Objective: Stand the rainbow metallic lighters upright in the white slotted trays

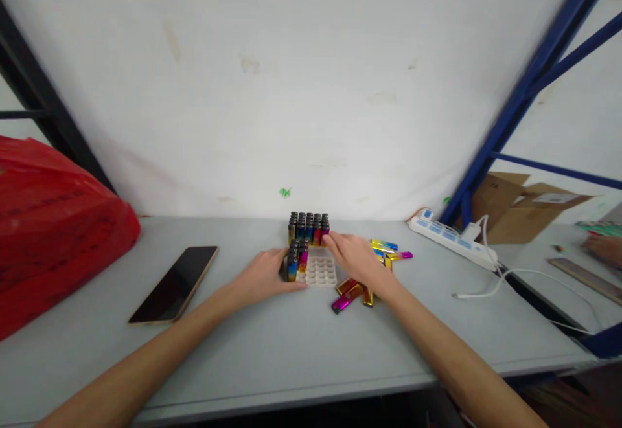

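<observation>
Currently, L hand (265,277) curves wide round tray (321,274) at its 9 o'clock; R hand (358,258) at 2 o'clock, grip unclear. Upright lighters (292,269): in tray, 9 o'clock; loose lighters (346,300): approx. 4 o'clock.

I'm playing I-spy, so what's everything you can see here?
Standing lighters: many, mixed colours, behind tray
Tray lighters: several, mixed colours, tray's left side
Tray: one, white, table middle
Loose lighters: several, mixed colours, right of tray
Phone: one, black, left
Bag: one, red, far left
Power strip: one, white, right
Cable: some, white, right
Cardboard: some, brown, far right
Post: one, black, left
Rack frame: one, blue, right
Table: one, grey, underneath
Wall: one, white, behind
Another person's hand: one, blurred, right edge
Left hand: one, bare, tray's left side
Right hand: one, bare, tray's right side
</observation>
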Demonstrator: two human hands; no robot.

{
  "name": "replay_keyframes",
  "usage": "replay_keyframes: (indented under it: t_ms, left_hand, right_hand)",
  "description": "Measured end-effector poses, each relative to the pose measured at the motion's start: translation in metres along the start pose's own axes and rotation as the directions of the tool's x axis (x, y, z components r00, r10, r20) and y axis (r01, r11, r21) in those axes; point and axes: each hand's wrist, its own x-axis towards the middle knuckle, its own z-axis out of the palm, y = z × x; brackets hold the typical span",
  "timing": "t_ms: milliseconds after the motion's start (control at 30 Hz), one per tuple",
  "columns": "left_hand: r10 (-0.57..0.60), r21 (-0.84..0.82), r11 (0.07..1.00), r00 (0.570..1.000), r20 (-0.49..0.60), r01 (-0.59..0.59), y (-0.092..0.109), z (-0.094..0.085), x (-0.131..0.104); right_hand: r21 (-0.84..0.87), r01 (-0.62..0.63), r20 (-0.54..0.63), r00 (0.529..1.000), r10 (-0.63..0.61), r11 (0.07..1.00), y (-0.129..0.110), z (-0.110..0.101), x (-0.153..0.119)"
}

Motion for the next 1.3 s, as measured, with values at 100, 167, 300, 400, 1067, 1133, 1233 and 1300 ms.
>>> replay_keyframes:
  t_ms: [100,167,300,400,1067,1133,1233,1300]
  left_hand:
    - [-0.023,0.000,1.000,1.000,0.012,0.023,0.000,0.001,0.000]
    - [-0.031,-0.003,1.000,0.999,0.010,0.031,-0.001,0.002,0.000]
    - [-0.017,-0.010,1.000,1.000,-0.004,0.017,-0.002,0.002,0.001]
    - [-0.015,0.011,1.000,1.000,0.010,0.015,-0.002,0.002,0.001]
    - [-0.033,0.007,0.999,0.999,0.001,0.033,0.002,-0.002,-0.001]
    - [-0.040,0.005,0.999,0.999,-0.004,0.040,0.003,-0.002,-0.001]
    - [-0.037,0.002,0.999,0.999,-0.001,0.037,0.003,-0.002,-0.001]
    - [-0.029,0.002,1.000,1.000,-0.004,0.029,0.002,-0.002,-0.001]
  right_hand:
    - [-0.061,-0.119,0.017,0.993,0.121,0.991,0.046,0.000,0.001]
    - [-0.047,-0.122,0.056,0.991,0.124,0.991,0.072,0.004,0.001]
    - [-0.011,-0.180,0.079,0.980,0.181,0.984,0.086,0.015,0.003]
    - [-0.060,-0.206,0.095,0.973,0.211,0.977,0.068,0.022,0.005]
    - [0.502,-0.085,-0.199,0.957,0.211,0.861,0.050,0.016,0.006]
    - [0.574,-0.081,-0.209,0.948,0.242,0.815,0.048,0.015,0.006]
    - [0.646,-0.082,-0.203,0.940,0.275,0.759,0.046,0.017,0.009]
    - [0.702,-0.073,-0.175,0.947,0.270,0.709,0.044,0.018,0.010]
